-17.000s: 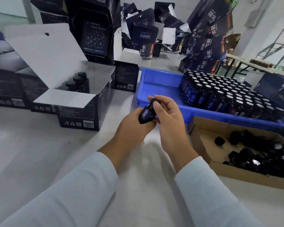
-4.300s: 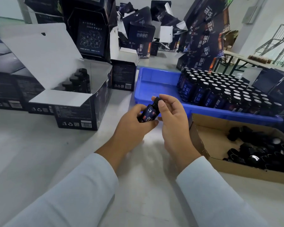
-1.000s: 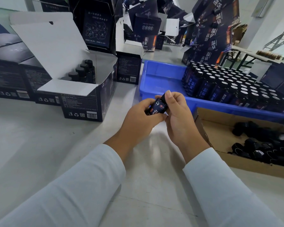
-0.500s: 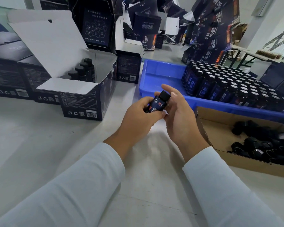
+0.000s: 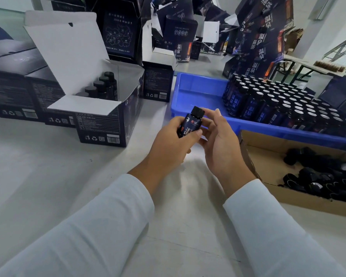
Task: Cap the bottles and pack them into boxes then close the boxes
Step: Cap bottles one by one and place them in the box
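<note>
A capped dark bottle is gripped by the left hand; the right hand is held released beside it.

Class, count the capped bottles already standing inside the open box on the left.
5 visible, in one row inside the open box: caps at. The front flap may hide others.

Left hand grips a dark bottle, tilted, black cap on top. Right hand just beside it, fingers loose and straight near the cap. Open box to the left with capped bottles in a row inside. Blue tray behind holds uncapped bottles. Cardboard box on the right holds loose caps. Grey table
</note>
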